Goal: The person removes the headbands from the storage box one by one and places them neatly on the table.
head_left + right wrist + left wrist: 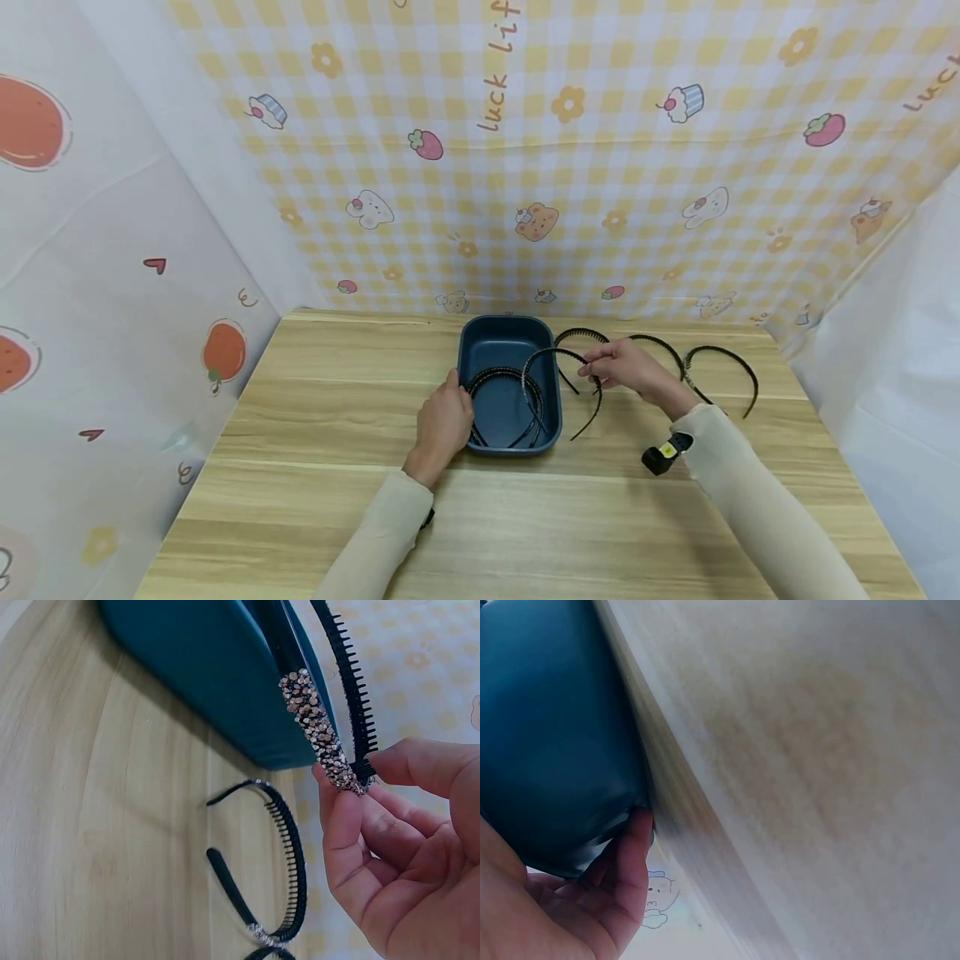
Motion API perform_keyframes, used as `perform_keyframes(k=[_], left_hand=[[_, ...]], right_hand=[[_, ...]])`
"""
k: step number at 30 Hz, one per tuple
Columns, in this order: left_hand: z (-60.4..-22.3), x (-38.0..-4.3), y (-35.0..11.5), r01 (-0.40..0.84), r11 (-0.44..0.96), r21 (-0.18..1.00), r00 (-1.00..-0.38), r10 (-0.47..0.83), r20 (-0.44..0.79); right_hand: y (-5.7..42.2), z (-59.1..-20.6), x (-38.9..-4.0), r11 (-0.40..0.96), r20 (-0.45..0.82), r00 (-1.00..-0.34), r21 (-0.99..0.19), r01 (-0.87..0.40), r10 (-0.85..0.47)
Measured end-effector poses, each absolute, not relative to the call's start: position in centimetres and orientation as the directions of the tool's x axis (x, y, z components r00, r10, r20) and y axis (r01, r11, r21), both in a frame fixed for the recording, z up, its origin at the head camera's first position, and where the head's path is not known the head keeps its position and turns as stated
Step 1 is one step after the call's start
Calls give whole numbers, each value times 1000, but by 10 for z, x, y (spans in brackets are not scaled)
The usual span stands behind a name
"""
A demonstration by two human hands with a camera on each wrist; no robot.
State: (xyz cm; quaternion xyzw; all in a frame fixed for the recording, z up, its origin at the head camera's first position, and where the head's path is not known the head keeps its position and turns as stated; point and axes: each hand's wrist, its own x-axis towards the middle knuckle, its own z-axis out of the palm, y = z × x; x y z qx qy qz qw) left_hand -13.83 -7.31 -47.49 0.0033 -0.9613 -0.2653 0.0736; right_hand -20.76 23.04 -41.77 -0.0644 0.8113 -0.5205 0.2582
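Headband, one, black, toothed, with glittering stones (313, 720): raised at the right rim of the bin, partly overlapping it in the head view. We find its stone-covered part pinched between thumb and fingers of the right hand (621, 365), leaving no gap.
Bin, one, dark blue, rounded corners (506, 343): standing near the middle of the tabletop's far edge. We note the left hand (444, 423) at its left wall, fingers curled round it in a grip.
Stacked headbands (501, 372): inside the bin, toward its near end; we cannot tell the count.
Loose headbands, three (738, 358): in a row toward the far right corner of the tabletop (337, 433).
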Motion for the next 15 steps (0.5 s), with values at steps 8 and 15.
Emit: perform_keyframes(k=[8,15], left_hand=[[-475,-138,-73,36,859,511,-989,-42,140],[-475,-139,-74,34,858,512,-991,-38,131]], right_hand=[[244,-421,-204,494,-371,-858,-854,165,-355],[256,-425,-200,507,-377,-858,-846,167,-348]])
